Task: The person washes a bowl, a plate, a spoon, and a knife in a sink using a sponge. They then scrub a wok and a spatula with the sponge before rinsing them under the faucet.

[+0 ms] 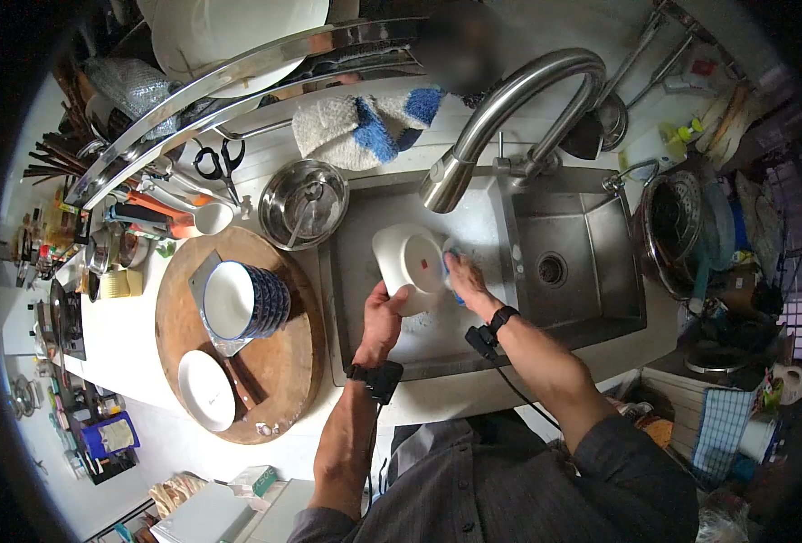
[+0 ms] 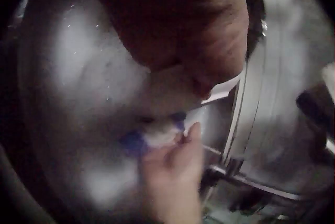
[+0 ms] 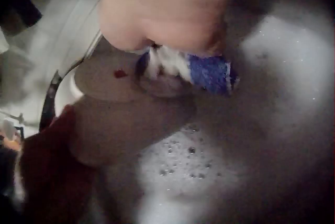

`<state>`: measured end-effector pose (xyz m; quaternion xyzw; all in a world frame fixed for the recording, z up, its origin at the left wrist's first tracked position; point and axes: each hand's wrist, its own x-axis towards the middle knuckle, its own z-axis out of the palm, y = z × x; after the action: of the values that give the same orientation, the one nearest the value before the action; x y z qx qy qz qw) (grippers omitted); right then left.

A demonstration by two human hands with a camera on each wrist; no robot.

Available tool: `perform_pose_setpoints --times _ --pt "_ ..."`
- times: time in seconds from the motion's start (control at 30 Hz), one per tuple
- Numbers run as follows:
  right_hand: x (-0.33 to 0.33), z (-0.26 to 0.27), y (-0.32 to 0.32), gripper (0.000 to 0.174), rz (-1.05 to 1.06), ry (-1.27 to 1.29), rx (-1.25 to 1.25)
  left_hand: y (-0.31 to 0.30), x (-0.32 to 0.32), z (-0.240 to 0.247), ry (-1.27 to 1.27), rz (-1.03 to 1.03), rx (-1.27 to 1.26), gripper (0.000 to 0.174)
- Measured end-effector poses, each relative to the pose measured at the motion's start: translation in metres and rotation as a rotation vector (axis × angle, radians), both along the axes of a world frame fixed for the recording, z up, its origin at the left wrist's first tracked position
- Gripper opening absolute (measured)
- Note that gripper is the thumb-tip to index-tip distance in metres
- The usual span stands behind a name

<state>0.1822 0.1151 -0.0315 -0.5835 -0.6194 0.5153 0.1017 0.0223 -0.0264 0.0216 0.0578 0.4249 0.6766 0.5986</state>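
Note:
Over the left basin of the sink [image 1: 355,339], a white bowl [image 1: 416,258] is held tilted, its underside with a small red mark showing. The left hand [image 1: 382,319] grips its near left edge, thumb on the outside. A blue-and-white cloth [image 3: 209,72] is pinched in the right hand [image 1: 469,279] against the bowl's right side. In the left wrist view the right hand [image 2: 175,169] holds the same cloth [image 2: 157,135] below the left hand [image 2: 183,30]. Suds lie in the basin under the bowl.
A round wooden board [image 1: 306,362] at the left carries stacked blue-patterned bowls [image 1: 247,300], a white plate [image 1: 206,391] and a knife. Behind it stands a steel bowl [image 1: 304,204] with a spoon. The faucet [image 1: 509,100] arches over the sink; a steel pot [image 1: 672,226] stands at the right.

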Motion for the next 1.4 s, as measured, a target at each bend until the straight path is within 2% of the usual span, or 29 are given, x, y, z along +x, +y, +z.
perform_pose_setpoints --times 0.03,0.07,0.1,0.17,0.23,0.3,0.33,0.37,0.43,0.47,0.5,0.57,0.6,0.63,0.7,0.73,0.83,0.97,1.03,1.1,1.13,1.17,1.2,1.23,1.27,1.33,1.37,1.4 --pt "-0.004 0.011 -0.008 0.073 -0.048 0.151 -0.05 0.004 0.001 -0.008 0.208 -0.065 -0.011 0.024" --pt "-0.01 0.023 -0.016 0.082 -0.174 0.26 -0.205 0.007 0.004 -0.009 0.415 -0.133 -0.022 0.023" --pt "-0.013 0.038 -0.016 0.082 -0.175 0.258 -0.202 0.009 0.006 -0.01 0.414 -0.133 -0.02 0.023" --pt "-0.017 0.059 -0.013 0.075 -0.104 0.483 -0.496 0.014 0.012 0.002 1.126 -0.398 -0.244 0.023" --pt "-0.016 0.059 -0.014 0.069 -0.09 0.497 -0.472 0.014 0.025 0.006 1.181 -0.417 -0.227 0.025" --pt "-0.012 0.031 -0.009 0.067 -0.024 0.426 -0.334 0.016 0.032 -0.009 1.45 -0.544 -0.116 0.031" --pt "-0.011 0.029 -0.014 0.058 -0.145 0.182 -0.204 0.015 0.036 -0.024 1.486 -0.565 -0.056 0.039" --pt "-0.007 0.014 -0.015 0.058 -0.144 0.181 -0.205 0.012 0.036 -0.042 1.485 -0.565 -0.058 0.039" --pt "0.006 -0.038 -0.011 0.052 -0.134 -0.001 -0.178 0.008 0.034 -0.068 1.674 -0.639 0.146 0.044" --pt "0.012 -0.051 -0.009 0.052 -0.133 0.0 -0.178 0.005 0.034 -0.054 1.686 -0.929 -0.062 0.047" --pt "0.017 -0.062 -0.009 0.05 -0.178 -0.022 -0.192 0.002 0.031 -0.063 1.687 -0.928 -0.065 0.047" --pt "0.023 -0.066 -0.016 0.047 -0.223 -0.048 -0.214 0.002 0.025 -0.052 1.808 -1.064 -0.053 0.051" --pt "0.027 -0.067 -0.019 0.047 -0.28 0.006 -0.251 0.0 0.024 -0.046 1.585 -1.16 -0.234 0.053" --pt "0.028 -0.066 -0.02 0.047 -0.337 0.061 -0.284 0.002 0.022 -0.046 1.585 -1.159 -0.234 0.053" --pt "0.026 -0.065 -0.019 0.048 -0.354 0.037 -0.314 0.005 0.017 -0.046 1.552 -1.295 -0.264 0.057" --pt "0.025 -0.065 -0.019 0.048 -0.371 0.012 -0.347 0.004 0.015 -0.056 1.55 -1.293 -0.265 0.057" --pt "0.018 -0.071 -0.015 0.051 -0.346 -0.133 -0.381 0.0 0.013 -0.084 1.573 -1.251 -0.201 0.048" --pt "0.03 -0.083 -0.017 0.055 -0.407 -0.112 -0.425 0.0 0.013 -0.098 1.585 -1.292 -0.195 0.033" --pt "0.038 -0.073 -0.022 0.065 -0.23 0.081 -0.426 -0.002 0.012 -0.112 1.617 -1.301 -0.171 0.03" --pt "0.037 -0.046 -0.023 0.069 -0.234 0.106 -0.477 -0.003 0.009 -0.116 1.652 -1.05 -0.069 0.024" --pt "0.036 -0.037 -0.023 0.072 -0.238 0.135 -0.531 0.0 0.009 -0.107 1.653 -1.047 -0.069 0.024" --pt "0.041 -0.05 -0.025 0.072 -0.236 0.135 -0.529 0.004 0.009 -0.092 1.534 -1.044 -0.159 0.022" --pt "0.046 -0.063 -0.028 0.076 -0.126 0.103 -0.435 0.008 0.008 -0.077 1.414 -1.038 -0.246 0.021" --pt "0.049 -0.072 -0.028 0.08 -0.016 0.073 -0.339 0.01 0.007 -0.075 1.415 -1.033 -0.246 0.021" --pt "0.046 -0.052 -0.028 0.08 -0.014 0.074 -0.336 0.011 0.005 -0.077 1.328 -1.021 -0.248 0.022" --pt "0.037 0.005 -0.024 0.085 -0.251 0.095 -0.4 0.011 0.004 -0.08 1.244 -1.007 -0.246 0.022" --pt "0.038 0.003 -0.02 0.085 -0.251 0.097 -0.395 0.011 0.003 -0.081 1.321 -1.068 -0.238 0.024" --pt "0.037 0.006 -0.017 0.077 -0.283 0.112 -0.335 0.01 0.002 -0.082 1.399 -1.129 -0.229 0.026"
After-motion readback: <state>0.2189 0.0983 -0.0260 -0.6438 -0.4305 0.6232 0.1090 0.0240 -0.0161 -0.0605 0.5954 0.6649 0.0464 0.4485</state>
